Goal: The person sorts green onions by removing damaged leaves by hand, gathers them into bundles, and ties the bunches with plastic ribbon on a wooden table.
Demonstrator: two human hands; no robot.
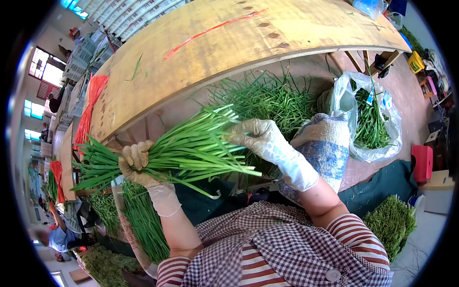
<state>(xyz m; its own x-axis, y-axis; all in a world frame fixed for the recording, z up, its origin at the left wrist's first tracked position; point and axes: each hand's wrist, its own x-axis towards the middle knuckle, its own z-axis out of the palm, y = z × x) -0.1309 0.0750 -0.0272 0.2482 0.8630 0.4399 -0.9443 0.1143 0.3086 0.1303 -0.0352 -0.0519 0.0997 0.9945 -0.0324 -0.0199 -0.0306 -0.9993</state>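
Note:
My left hand [137, 162], in a stained pale glove, is wrapped around a bunch of garlic chives [191, 143] held above my lap. The green leaf tips hang out to the left, and the paler stalk ends fan out to the right. At those stalk ends, my right hand [260, 138], in a white glove, has its thumb and fingers pinched together on the chives. How many stalks they grip is hidden. Below my left hand, more garlic chives [141, 215] lie in a container beside my lap.
A wooden table [210, 43] stretches ahead, with a red strip [215, 32] on it and red ties [91, 105] over its left edge. Loose greens [267, 98] lie below it. A plastic bag [351, 95] of greens, a red stool [421, 163] and a green heap [392, 225] are right. Another person [62, 234] is far left.

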